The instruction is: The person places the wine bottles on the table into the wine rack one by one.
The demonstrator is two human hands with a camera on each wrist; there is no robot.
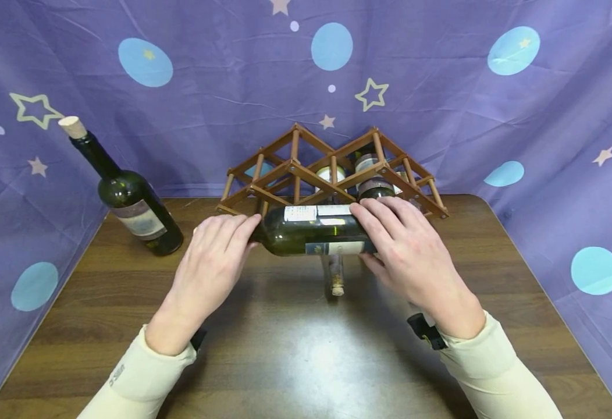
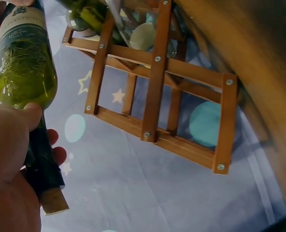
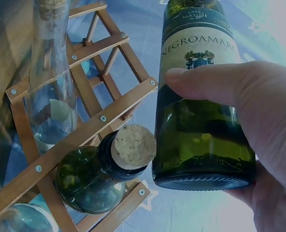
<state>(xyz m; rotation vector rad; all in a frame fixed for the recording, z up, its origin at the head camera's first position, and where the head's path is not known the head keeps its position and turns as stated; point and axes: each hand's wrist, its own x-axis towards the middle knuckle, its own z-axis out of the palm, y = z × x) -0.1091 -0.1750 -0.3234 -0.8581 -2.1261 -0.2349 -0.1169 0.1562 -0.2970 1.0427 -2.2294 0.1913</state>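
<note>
A person holds a green bottle [image 1: 308,235] on its side, up in front of the wooden rack [image 2: 155,92]. The left hand [image 1: 209,262] grips the thin neck, with its fingers curled round it. The right hand [image 1: 416,256] grips the fat end, with the thumb across the label [image 3: 198,43]. I think two hands help because the bottle is long and looks heavy, so one hand at each end can hold it level.

A standing bottle [image 1: 138,209] is on the table [image 1: 306,361], to the left of the rack and apart from it. Its flat bottom lets it stand by itself. In the rack lies a clear bottle [image 3: 51,87], its corked neck poking out in front. A racked bottle [image 3: 92,181], also green, is in the rack's right part. The crossed sticks make nooks, which probably stop round bottles from rolling.

Some bits are hard to see. In the head view, the held bottle covers the rack's low front, and the left hand hides the cork [image 2: 54,200]; the left wrist view shows it. The right hand hides some of the label. More glass [image 3: 24,220] shows by the rack's sticks in the right wrist view, but the edge cuts it off, so I cannot tell what it is.
</note>
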